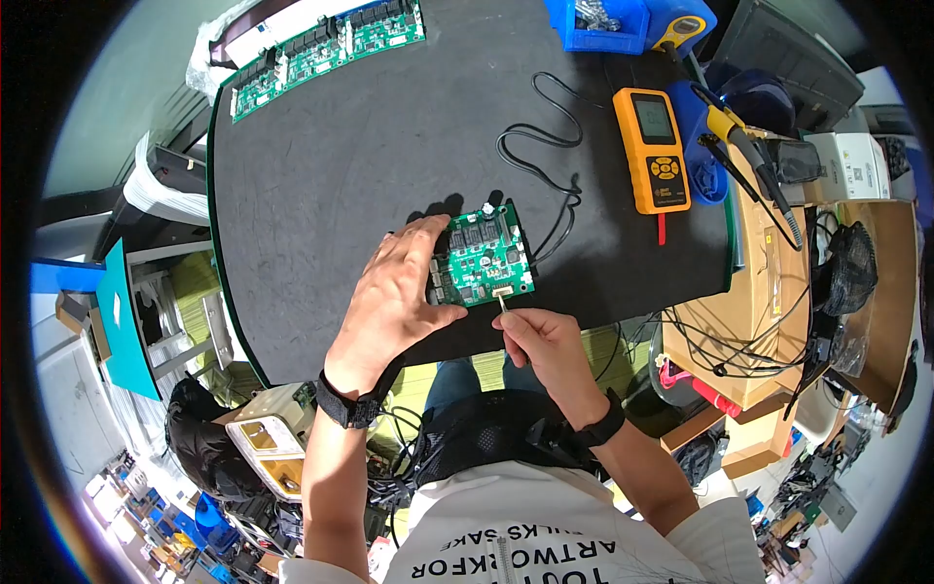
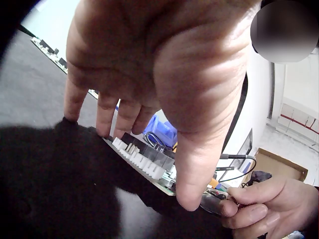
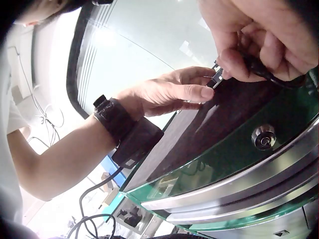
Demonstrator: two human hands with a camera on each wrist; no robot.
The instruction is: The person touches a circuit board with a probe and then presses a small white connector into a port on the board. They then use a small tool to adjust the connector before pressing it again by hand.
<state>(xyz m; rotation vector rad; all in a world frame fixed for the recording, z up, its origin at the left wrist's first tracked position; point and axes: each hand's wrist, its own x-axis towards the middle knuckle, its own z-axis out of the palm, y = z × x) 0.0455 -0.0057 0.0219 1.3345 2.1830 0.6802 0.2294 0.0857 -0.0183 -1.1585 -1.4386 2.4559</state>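
A green circuit board point(image 1: 480, 255) lies on the dark mat near its front edge. My left hand point(image 1: 384, 292) grips its left side between thumb and fingers; the left wrist view shows the thumb at one corner and fingertips at the other end, beside a white connector row point(image 2: 139, 158). Between thumb and fingers, my right hand point(image 1: 547, 352) pinches a thin pale stick point(image 1: 503, 304), whose tip meets a white connector at the board's front edge. From the right hand point(image 3: 264, 45) a black cord point(image 3: 271, 77) trails in the right wrist view; its far end is hidden.
An orange handheld meter point(image 1: 655, 151) is at the mat's right, with a black cable point(image 1: 533, 131) looping left of it. Joined green boards point(image 1: 326, 54) lie at the back left. A blue bin point(image 1: 603, 24) and soldering iron point(image 1: 759, 161) stand beyond, with cardboard boxes at right.
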